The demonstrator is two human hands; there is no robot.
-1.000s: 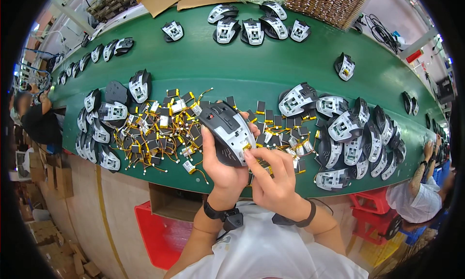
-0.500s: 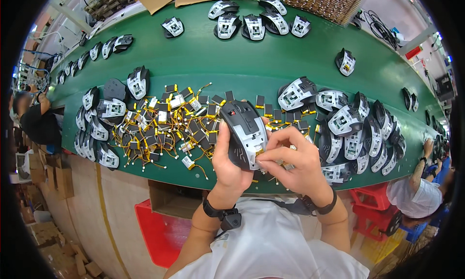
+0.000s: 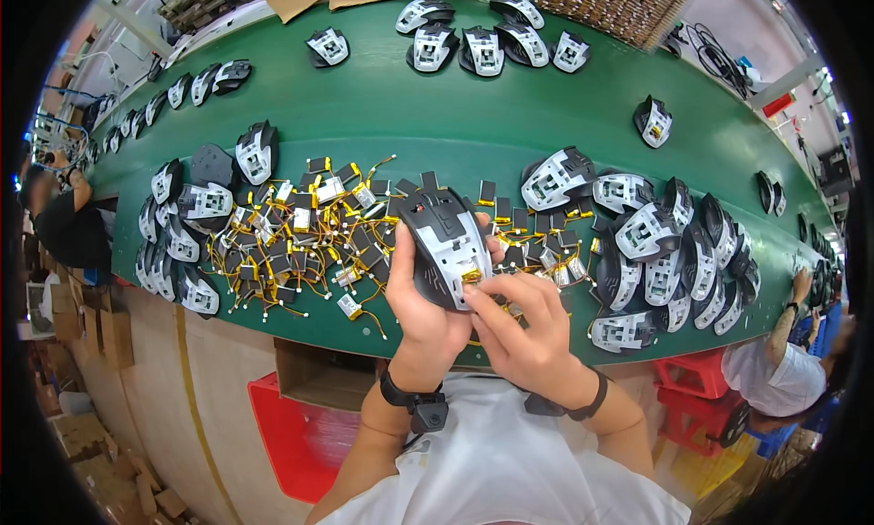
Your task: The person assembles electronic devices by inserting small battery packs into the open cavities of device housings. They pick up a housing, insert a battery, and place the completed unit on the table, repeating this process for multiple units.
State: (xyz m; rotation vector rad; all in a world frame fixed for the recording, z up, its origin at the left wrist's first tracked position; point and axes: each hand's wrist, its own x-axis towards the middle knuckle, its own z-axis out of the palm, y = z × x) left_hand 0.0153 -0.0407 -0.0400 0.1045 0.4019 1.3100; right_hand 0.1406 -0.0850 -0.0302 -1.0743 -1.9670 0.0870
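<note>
My left hand (image 3: 417, 311) is wrapped round a black and silver computer mouse (image 3: 446, 226) with its cover off, tilted over the bench edge. A yellow-taped battery end (image 3: 471, 275) shows in the opening at its near end. Right beside that, my right hand (image 3: 533, 336) has thumb and forefinger drawn together against the mouse; what lies between those fingertips is hidden. Behind and left of the mouse spreads a heap of small dark and silver batteries (image 3: 305, 217) with yellow tape and thin wires.
On the green bench (image 3: 382, 115), more uncovered mice (image 3: 648, 232) are clustered at the right and others (image 3: 206, 202) at the left. A further group (image 3: 482, 51) stands at the back. Below the bench are a red bin (image 3: 273, 434) and stacked red stools (image 3: 687, 402). Co-workers sit at both sides.
Both hands and the mouse have shifted slightly left and nearer. The right fingers have moved down the mouse, and more of the yellow-taped battery end now shows.
</note>
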